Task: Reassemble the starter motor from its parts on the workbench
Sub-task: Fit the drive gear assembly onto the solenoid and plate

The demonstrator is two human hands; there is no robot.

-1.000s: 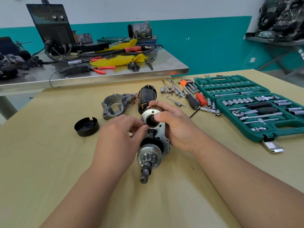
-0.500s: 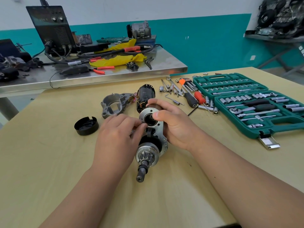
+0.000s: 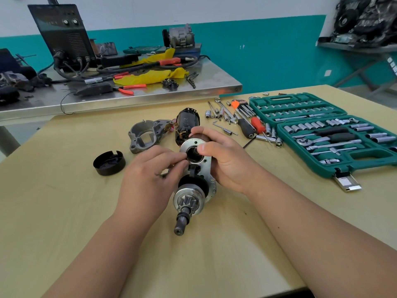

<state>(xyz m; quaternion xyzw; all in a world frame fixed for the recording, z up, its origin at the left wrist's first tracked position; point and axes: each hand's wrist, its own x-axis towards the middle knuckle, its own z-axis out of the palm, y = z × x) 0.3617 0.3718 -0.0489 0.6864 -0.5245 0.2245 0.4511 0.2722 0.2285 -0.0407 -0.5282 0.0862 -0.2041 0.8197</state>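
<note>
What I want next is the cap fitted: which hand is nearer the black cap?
Left. The left hand lies just right of the black cap, touching the starter assembly; the right hand grips that assembly's far side, farther right.

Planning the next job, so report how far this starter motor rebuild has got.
Done: the pinion gear sits on the starter assembly. In hand: the right hand grips it while fingers of the left hand touch its round opening. Left: the grey housing and black cap lie apart on the bench.
</note>
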